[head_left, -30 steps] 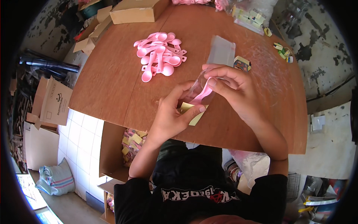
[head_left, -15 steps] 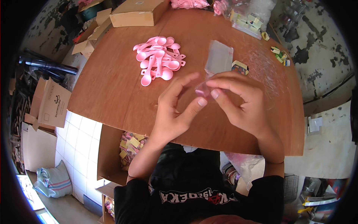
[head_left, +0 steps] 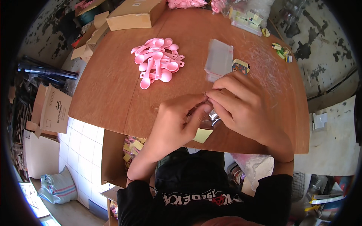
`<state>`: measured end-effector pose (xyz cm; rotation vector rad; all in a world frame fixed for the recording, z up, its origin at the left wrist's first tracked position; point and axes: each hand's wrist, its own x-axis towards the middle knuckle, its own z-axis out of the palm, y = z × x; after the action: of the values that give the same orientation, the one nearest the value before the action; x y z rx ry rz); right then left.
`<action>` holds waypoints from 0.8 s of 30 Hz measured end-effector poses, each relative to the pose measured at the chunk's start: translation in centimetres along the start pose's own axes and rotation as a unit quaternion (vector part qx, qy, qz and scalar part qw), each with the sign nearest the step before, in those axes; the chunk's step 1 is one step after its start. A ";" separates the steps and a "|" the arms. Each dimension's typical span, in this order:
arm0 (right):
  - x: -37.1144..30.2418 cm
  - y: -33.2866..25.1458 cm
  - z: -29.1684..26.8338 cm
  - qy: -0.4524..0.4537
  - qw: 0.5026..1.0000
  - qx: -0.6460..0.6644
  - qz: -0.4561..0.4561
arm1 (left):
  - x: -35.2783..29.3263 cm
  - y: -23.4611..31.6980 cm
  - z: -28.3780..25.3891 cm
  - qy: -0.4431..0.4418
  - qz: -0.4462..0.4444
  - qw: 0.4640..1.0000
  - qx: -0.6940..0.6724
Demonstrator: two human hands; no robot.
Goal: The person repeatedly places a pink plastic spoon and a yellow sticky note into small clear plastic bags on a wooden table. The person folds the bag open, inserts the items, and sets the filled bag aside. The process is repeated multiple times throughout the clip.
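Note:
Over the near part of the brown table, my left hand (head_left: 175, 118) and my right hand (head_left: 241, 107) meet with their fingertips pinched together. Between them is a small clear plastic bag (head_left: 214, 117), shiny and mostly covered by my fingers. What is inside it cannot be made out. A pale yellow card (head_left: 202, 135) shows just below my left thumb; whether it is in the bag is hidden. Beyond my right hand lie a stack of clear plastic bags (head_left: 219, 56) and a small dark-and-yellow box (head_left: 240, 66). A heap of pink measuring spoons (head_left: 158, 62) rests farther left.
The wooden table (head_left: 109, 86) has thin clear plastic strips (head_left: 266, 69) scattered at its right. Small yellow-green pieces (head_left: 282, 52) lie near the right edge. A cardboard box (head_left: 134, 15) stands at the back. Below the near edge, an open carton (head_left: 113, 158) holds packed yellow-and-pink pieces.
Both hands have come closer together and slightly lower, with fingertips now meeting on the clear bag. My left fingers, spread before, have closed in. The yellow card has come into sight below them.

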<state>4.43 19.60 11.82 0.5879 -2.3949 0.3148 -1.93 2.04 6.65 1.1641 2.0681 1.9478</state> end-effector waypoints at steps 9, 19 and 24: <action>-1.0 1.0 -0.6 0.002 1.000 0.005 -0.021 | 0.9 0.9 -0.3 -0.128 0.074 0.985 0.089; -3.6 4.5 -3.9 0.128 0.842 0.472 0.228 | 0.1 0.4 0.3 0.019 0.017 0.994 -0.105; -9.1 18.2 -7.6 0.038 0.770 0.556 0.310 | 1.0 0.3 1.0 0.121 0.034 0.981 -0.146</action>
<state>5.95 41.21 10.42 0.1863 -2.0225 2.0686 -1.99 3.39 7.19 0.9897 1.7723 2.4312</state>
